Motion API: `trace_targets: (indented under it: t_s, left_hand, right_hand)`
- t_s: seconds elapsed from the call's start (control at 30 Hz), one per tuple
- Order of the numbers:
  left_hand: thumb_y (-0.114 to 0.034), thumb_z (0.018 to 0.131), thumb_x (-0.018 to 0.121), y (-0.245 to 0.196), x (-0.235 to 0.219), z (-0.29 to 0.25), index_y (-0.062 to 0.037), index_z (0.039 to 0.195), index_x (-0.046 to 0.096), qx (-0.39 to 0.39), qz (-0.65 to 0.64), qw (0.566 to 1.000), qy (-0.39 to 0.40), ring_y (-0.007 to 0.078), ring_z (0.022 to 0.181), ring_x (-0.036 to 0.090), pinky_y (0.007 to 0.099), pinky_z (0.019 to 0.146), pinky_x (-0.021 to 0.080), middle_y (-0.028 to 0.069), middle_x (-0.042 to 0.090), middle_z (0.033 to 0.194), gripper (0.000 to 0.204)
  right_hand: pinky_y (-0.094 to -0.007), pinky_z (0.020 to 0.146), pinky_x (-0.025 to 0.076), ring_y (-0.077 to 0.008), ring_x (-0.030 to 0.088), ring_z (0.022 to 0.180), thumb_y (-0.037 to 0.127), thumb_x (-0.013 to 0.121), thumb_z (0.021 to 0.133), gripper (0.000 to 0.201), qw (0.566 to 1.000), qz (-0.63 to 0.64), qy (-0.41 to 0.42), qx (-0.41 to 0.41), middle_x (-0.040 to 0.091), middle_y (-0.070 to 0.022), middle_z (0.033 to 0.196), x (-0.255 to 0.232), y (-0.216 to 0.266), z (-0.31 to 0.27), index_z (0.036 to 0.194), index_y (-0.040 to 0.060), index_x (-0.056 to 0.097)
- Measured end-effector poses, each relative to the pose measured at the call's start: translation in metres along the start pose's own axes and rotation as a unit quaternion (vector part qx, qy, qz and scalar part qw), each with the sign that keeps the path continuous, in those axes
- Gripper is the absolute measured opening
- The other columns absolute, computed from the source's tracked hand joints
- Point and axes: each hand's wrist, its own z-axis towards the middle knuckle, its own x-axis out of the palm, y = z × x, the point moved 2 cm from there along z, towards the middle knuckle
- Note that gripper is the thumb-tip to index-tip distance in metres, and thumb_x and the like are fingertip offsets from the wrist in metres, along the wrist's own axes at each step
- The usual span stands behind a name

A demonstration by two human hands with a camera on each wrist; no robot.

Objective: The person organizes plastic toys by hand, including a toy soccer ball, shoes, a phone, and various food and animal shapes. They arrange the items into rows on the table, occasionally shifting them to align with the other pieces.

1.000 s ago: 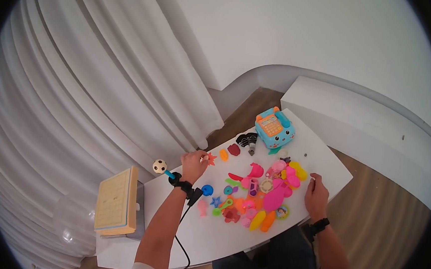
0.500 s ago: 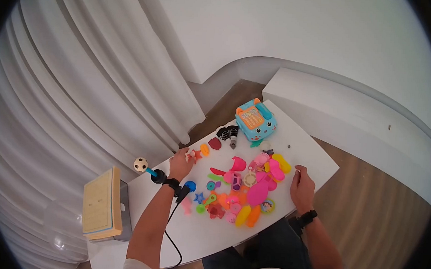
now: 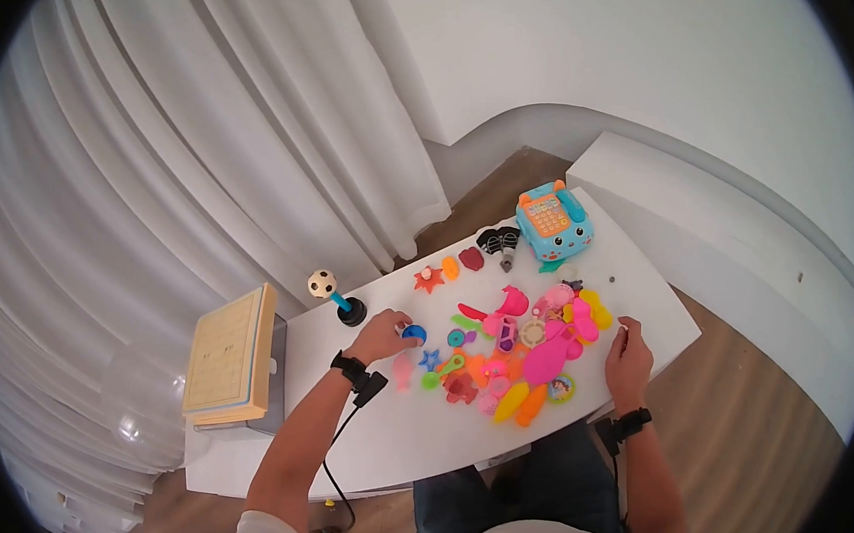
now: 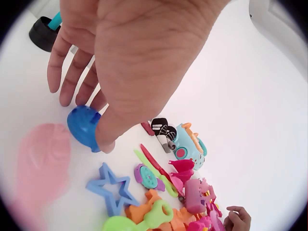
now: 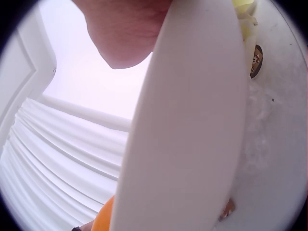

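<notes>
My left hand (image 3: 379, 337) is at a round blue toy (image 3: 414, 335), its thumb on one side and fingertips on the other; the left wrist view shows the hand (image 4: 130, 62) pinching this blue piece (image 4: 83, 126). Beside it lie a blue star (image 4: 113, 188) and a translucent pink shape (image 4: 44, 161). Further back, a red-orange spiky piece (image 3: 429, 281) rests near an orange piece (image 3: 451, 268). My right hand (image 3: 629, 365) rests at the table's right edge with loosely curled fingers, holding nothing visible; only part of this hand (image 5: 122, 33) shows in the right wrist view.
A pile of colourful toys (image 3: 545, 359) covers the middle right of the white table (image 3: 334, 458). Behind stands a blue toy phone (image 3: 556, 224) beside black-and-white items (image 3: 500, 244). At the left are a football-topped stand (image 3: 351, 311) and a stacked board box (image 3: 228, 357).
My left hand has left the red-orange spiky piece and come back toward the body, to the round blue toy. My right hand stays at the table edge. The head view has shifted.
</notes>
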Motion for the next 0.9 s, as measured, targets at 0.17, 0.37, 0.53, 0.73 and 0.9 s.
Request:
trace_targets:
  t_s: [0.17,0.37,0.53,0.73,0.9]
  left_hand:
    - [-0.043,0.081,0.089,0.0,0.006,-0.007,-0.0077,0.12,0.075,-0.033,-0.004,0.999,-0.01,0.0316,0.106,0.071,0.0399,0.095,0.057,0.0151,0.071,0.114,0.054]
    - [-0.037,0.077,0.084,0.014,-0.025,0.03,-0.0084,0.12,0.075,-0.044,0.092,0.987,-0.122,0.035,0.112,0.07,0.0467,0.096,0.06,0.0124,0.069,0.12,0.052]
    - [-0.035,0.08,0.082,0.038,-0.024,0.074,-0.0056,0.123,0.074,-0.04,0.099,0.989,-0.102,0.0388,0.118,0.068,0.047,0.103,0.057,0.0175,0.069,0.124,0.054]
    - [-0.033,0.079,0.082,0.051,-0.003,0.089,-0.0053,0.137,0.068,-0.043,0.077,0.994,-0.067,0.04,0.124,0.066,0.0481,0.107,0.056,0.0189,0.065,0.132,0.066]
    - [-0.03,0.086,0.081,0.04,-0.007,0.068,-0.001,0.149,0.052,0.009,0.065,0.985,-0.161,0.0427,0.132,0.06,0.0477,0.109,0.054,0.0231,0.061,0.141,0.075]
  right_hand:
    - [-0.0505,0.069,0.055,-0.0421,0.072,0.078,0.011,0.058,0.106,0.018,1.0,-0.005,0.004,-0.006,0.073,-0.0216,0.086,0.001,-0.002,-0.002,0.123,0.0107,0.066]
    - [-0.0502,0.069,0.054,-0.0424,0.071,0.078,0.01,0.058,0.106,0.019,1.0,-0.004,0.012,-0.007,0.073,-0.0221,0.086,0.0,0.0,0.0,0.123,0.0103,0.066]
    - [-0.0503,0.067,0.053,-0.0426,0.071,0.076,0.009,0.057,0.107,0.018,1.0,-0.007,0.007,0.011,0.072,-0.0228,0.085,-0.002,0.003,0.001,0.123,0.0092,0.066]
    - [-0.0478,0.063,0.049,-0.039,0.067,0.068,0.011,0.056,0.108,0.017,1.0,0.001,-0.021,-0.02,0.066,-0.0202,0.074,0.0,0.002,0.002,0.121,0.0088,0.067]
    - [-0.0467,0.063,0.051,-0.0404,0.069,0.071,0.008,0.058,0.107,0.016,1.0,-0.004,-0.001,-0.005,0.069,-0.0218,0.08,-0.002,0.005,0.002,0.121,0.008,0.065]
